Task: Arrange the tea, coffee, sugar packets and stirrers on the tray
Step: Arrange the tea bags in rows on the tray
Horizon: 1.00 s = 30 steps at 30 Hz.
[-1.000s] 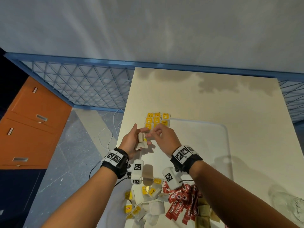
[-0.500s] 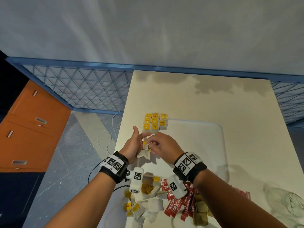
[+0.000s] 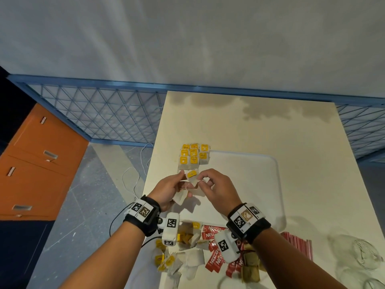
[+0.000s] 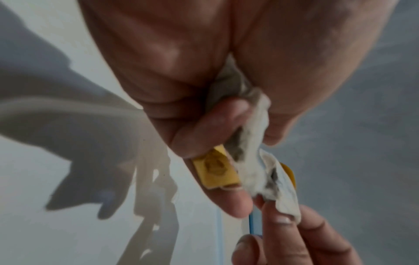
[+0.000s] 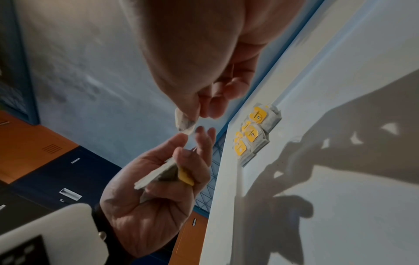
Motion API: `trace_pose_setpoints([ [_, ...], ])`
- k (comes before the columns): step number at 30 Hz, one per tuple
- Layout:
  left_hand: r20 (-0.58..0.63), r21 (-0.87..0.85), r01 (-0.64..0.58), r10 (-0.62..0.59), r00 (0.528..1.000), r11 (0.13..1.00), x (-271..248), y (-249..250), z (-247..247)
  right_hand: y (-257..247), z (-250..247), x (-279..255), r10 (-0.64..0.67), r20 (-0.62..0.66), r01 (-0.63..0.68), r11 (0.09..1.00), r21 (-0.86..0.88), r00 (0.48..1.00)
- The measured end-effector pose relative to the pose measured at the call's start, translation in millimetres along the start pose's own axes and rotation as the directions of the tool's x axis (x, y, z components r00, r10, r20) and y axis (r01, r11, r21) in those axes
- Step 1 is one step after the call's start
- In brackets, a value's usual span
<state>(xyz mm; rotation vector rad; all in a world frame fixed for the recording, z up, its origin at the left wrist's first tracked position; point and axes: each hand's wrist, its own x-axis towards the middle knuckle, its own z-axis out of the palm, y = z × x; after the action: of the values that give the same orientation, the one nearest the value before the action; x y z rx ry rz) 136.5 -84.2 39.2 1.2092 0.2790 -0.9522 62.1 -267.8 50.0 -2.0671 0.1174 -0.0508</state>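
Both hands hover over the left part of the white tray [image 3: 260, 174]. My left hand [image 3: 166, 190] grips a small stack of white tea bags [image 3: 180, 198] with yellow tags, seen close in the left wrist view as tea bags [image 4: 251, 143] between thumb and fingers. My right hand [image 3: 216, 188] pinches one tea bag [image 3: 192, 177] with a yellow tag at its corner, just above the stack; the right wrist view shows this tea bag [image 5: 183, 123] in the fingertips. Several tea bags [image 3: 193, 156] lie in neat rows at the tray's far left corner.
Near the table's front edge lies a loose heap of tea bags [image 3: 179, 257], red coffee sticks [image 3: 216, 255], brown packets [image 3: 251, 268] and red stirrers [image 3: 298, 245]. A clear glass [image 3: 362, 255] stands at the front right. The table [image 3: 270, 126] drops off at the left to the floor.
Both hands moved slightly toward the arranged rows. The right hand has drawn one tea bag up and away from the stack in the left hand.
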Motion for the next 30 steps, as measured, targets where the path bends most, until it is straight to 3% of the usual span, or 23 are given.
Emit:
trace_pose_setpoints([
  [3,-0.014,0.061,-0.028,0.029,0.999,0.998,0,-3,2,6,1,-4,-0.027,-0.012,0.026,1.0,-0.011,1.0],
  [9,0.005,0.254,-0.151,0.155,0.988,0.955,1,0,3,7,2,-8,0.039,-0.002,-0.039,0.999,0.003,0.999],
  [14,0.001,0.419,-0.192,0.211,0.978,0.887,4,3,-1,7,3,-4,0.266,0.07,-0.275,0.926,0.259,0.961],
  [17,0.015,0.52,-0.199,0.224,0.974,0.831,6,1,-1,18,3,1,0.249,0.148,-0.276,0.939,0.207,0.957],
  [22,-0.001,0.53,-0.201,0.237,0.971,0.824,8,-1,1,26,1,11,0.265,0.208,-0.302,0.938,0.17,0.941],
  [24,-0.018,0.515,-0.182,0.223,0.975,0.838,11,-3,0,33,2,18,0.268,0.188,-0.297,0.943,0.153,0.945],
  [30,-0.14,0.387,-0.054,0.117,0.983,0.92,14,-10,-4,63,6,54,0.348,-0.041,-0.349,0.937,-0.005,0.937],
])
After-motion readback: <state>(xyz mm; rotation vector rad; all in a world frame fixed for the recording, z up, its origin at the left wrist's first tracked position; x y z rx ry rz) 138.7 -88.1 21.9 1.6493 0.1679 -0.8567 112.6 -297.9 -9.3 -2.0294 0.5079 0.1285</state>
